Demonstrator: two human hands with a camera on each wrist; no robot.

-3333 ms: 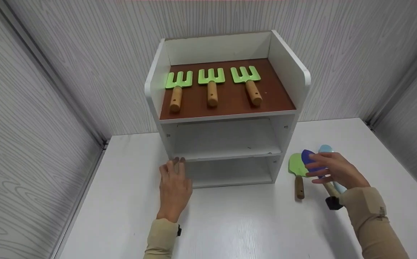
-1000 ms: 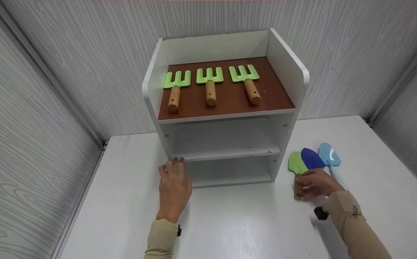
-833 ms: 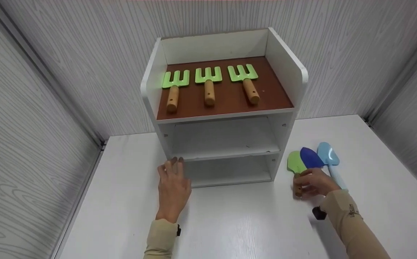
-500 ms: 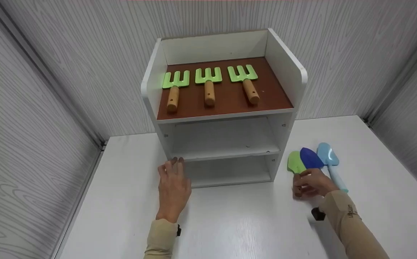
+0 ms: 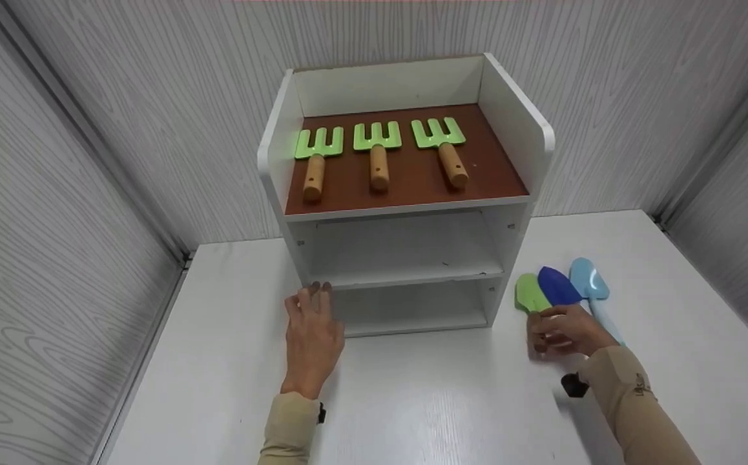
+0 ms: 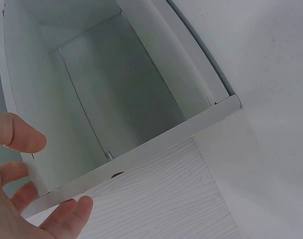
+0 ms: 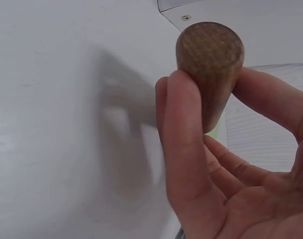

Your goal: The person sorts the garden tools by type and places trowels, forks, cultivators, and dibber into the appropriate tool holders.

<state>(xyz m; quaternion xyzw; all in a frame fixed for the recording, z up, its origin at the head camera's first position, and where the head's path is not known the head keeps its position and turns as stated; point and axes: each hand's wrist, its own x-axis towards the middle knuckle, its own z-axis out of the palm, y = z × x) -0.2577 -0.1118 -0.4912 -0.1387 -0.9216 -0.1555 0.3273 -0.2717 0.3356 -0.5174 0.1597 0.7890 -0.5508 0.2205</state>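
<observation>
The right hand (image 5: 574,328) pinches the wooden handle (image 7: 211,55) of the green trowel (image 5: 530,294) between thumb and fingers, near the table (image 5: 413,400), just beside the right side of the white shelf (image 5: 406,208). The left hand (image 5: 312,342) grips the shelf's left front edge, fingers curled round it. A dark blue trowel (image 5: 557,287) and a light blue trowel (image 5: 588,279) lie right of the green one; three green forks (image 5: 379,168) lie on the shelf's brown top

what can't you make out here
Handle of the dark blue trowel: head view, hidden behind the right hand.
Green trowel blade: right wrist view, mostly hidden by its handle and that hand.
Right sleeve lettering: head view, too small.
Left hand: left wrist view, cut off by frame edges.
</observation>
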